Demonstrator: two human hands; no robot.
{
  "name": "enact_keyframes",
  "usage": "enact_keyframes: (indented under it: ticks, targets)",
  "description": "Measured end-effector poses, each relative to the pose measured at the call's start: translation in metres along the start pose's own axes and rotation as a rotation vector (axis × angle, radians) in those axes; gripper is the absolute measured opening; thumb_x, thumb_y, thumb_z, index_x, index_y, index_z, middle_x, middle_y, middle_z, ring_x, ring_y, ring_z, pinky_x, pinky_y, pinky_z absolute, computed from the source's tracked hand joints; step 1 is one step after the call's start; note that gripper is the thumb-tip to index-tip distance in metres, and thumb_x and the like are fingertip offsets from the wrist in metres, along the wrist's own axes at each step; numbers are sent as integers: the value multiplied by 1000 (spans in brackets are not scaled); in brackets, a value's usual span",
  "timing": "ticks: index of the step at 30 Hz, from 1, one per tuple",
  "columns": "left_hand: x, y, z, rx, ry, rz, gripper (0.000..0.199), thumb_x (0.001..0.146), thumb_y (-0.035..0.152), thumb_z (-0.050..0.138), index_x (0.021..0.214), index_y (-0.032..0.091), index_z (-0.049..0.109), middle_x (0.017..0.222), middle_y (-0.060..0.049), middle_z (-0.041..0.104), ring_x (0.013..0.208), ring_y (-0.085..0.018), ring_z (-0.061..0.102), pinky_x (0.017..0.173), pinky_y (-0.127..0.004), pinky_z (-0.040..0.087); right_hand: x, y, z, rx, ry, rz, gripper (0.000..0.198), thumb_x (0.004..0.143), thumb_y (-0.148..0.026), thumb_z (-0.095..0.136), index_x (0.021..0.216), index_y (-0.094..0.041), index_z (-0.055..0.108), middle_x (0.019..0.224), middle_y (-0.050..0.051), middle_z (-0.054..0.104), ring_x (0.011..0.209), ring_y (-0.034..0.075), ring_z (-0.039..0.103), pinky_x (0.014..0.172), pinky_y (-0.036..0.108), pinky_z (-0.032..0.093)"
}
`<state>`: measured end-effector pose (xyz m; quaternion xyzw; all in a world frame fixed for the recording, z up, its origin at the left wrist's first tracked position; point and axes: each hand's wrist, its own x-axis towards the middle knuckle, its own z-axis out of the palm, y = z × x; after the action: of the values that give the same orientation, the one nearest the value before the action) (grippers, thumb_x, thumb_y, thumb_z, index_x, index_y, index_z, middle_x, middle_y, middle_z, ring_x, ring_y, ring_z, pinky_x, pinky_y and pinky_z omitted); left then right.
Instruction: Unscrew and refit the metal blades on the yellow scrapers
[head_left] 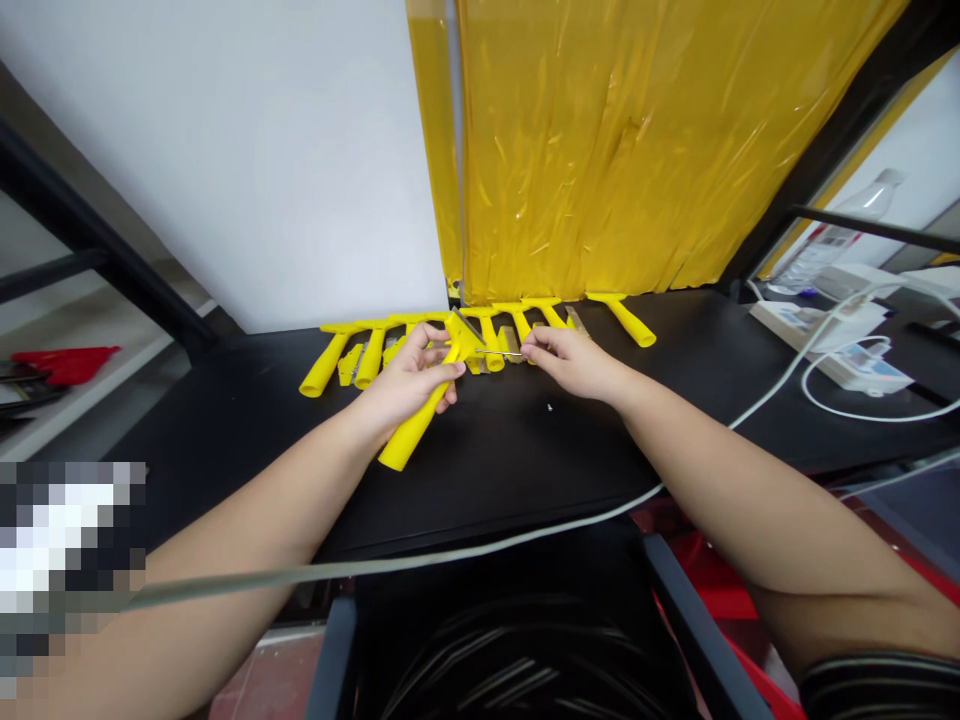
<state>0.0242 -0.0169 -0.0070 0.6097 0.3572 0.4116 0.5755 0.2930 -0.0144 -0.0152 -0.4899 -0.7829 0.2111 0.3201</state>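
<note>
My left hand [420, 375] is closed around the neck of a yellow scraper [412, 430], whose round handle slants down toward me. A metal blade [468, 326] shows at the scraper's wide head. Pinched in my right hand's fingers [559, 352] is a thin metal rod [501, 352], its far end at the scraper's head; its grip end is hidden by my fingers. On the black table [465, 490] behind my hands lies a row of similar yellow scrapers [324, 368], several partly covered by my hands. A tiny pale piece [549, 407] lies in front of my right hand.
A white cable [517, 541] crosses low in front of me. At the right stand a power strip [855, 360] and a clear plastic bottle [832, 235]. A white panel [300, 160] and yellow plastic sheeting [615, 150] back the table. Black frame bars [142, 270] border the left.
</note>
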Motion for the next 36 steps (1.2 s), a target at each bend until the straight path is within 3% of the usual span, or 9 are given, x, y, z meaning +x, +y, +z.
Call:
enact_keyframes:
  ticks: [3, 6, 10, 15, 20, 24, 26, 31, 36]
  targets:
    - [0, -1, 1, 21, -5, 3, 48, 81, 24, 81, 109, 24, 41, 98, 1, 61, 50, -10, 63, 39, -20, 46, 1, 1, 3, 68, 19, 72, 28, 102, -41, 51, 86, -21, 62, 69, 1, 59, 66, 18, 54, 67, 32, 40]
    - [0, -3, 2, 38, -4, 33, 47, 82, 25, 80, 108, 24, 40, 100, 2, 59, 50, -9, 63, 38, -20, 46, 1, 4, 8, 215, 23, 142, 23, 98, -47, 59, 95, -23, 57, 58, -6, 46, 52, 14, 42, 56, 29, 33]
    - [2, -4, 1, 65, 15, 75, 45, 82, 23, 78, 107, 24, 40, 100, 2, 59, 49, -8, 62, 39, -19, 47, 1, 9, 10, 391, 13, 162, 24, 81, -31, 71, 90, -24, 50, 67, -6, 51, 54, 12, 43, 55, 27, 34]
    - [2, -4, 1, 81, 37, 85, 43, 83, 22, 76, 108, 24, 41, 104, 0, 60, 49, -7, 62, 39, -20, 48, 3, 8, 6, 298, 115, 132, 19, 80, -32, 71, 91, -20, 61, 80, 2, 64, 72, 17, 57, 70, 32, 45]
    - [3, -3, 2, 86, 74, 106, 42, 82, 20, 76, 106, 23, 42, 120, -6, 61, 49, -5, 61, 38, -20, 48, 3, 5, 6, 160, 144, 95, 19, 86, -37, 69, 90, -18, 69, 84, 5, 71, 74, 19, 60, 74, 34, 47]
    - [3, -4, 0, 87, 104, 112, 43, 81, 20, 78, 107, 23, 43, 134, -11, 59, 48, -4, 61, 37, -19, 48, 4, 4, 9, 47, 86, 35, 39, 99, -48, 54, 80, -19, 72, 81, 7, 70, 75, 21, 60, 74, 34, 43]
    - [3, -4, 0, 88, 104, 119, 44, 81, 22, 79, 107, 23, 43, 137, -12, 58, 49, -3, 61, 37, -18, 48, 4, 5, 10, 55, 52, 37, 46, 102, -51, 47, 80, -19, 72, 77, 6, 67, 73, 20, 57, 72, 34, 42]
    - [5, -6, 0, 107, 100, 130, 43, 82, 21, 78, 107, 23, 43, 136, -12, 57, 49, -4, 61, 37, -19, 47, 1, 8, 12, 241, 30, 56, 28, 90, -45, 67, 102, -24, 53, 68, -6, 53, 60, 15, 44, 61, 29, 36]
    - [3, -5, 1, 131, 115, 137, 42, 82, 22, 77, 105, 23, 42, 133, -11, 56, 49, -3, 60, 37, -18, 47, 4, 9, 8, 120, 109, 71, 30, 94, -50, 58, 86, -21, 57, 76, 2, 61, 70, 18, 52, 67, 33, 38]
